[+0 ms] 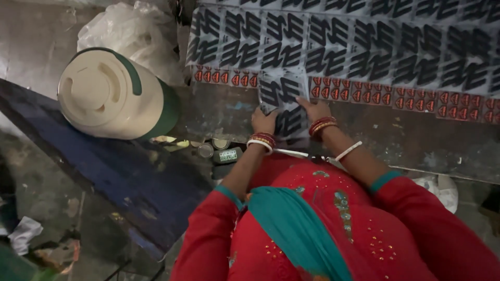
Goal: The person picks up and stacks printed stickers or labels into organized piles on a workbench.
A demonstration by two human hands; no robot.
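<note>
A large printed sheet [364,47] with rows of black zigzag shapes on grey and a band of small red-orange marks lies across the top. A smaller printed piece [284,101] with the same black pattern sits at its lower edge. My left hand [264,121] presses on the lower left of this piece, fingers flat. My right hand [314,109] rests on its right side, fingers spread on it. Both wrists carry red and gold bangles. Red sleeves and a teal scarf [297,229] fill the lower frame.
A cream and green insulated jug [112,93] stands at the left, with a crumpled clear plastic bag [130,28] behind it. Small tins and a little box [221,151] lie by my left wrist. A dark blue board [130,177] slants across the left. Crumpled paper [23,234] lies at lower left.
</note>
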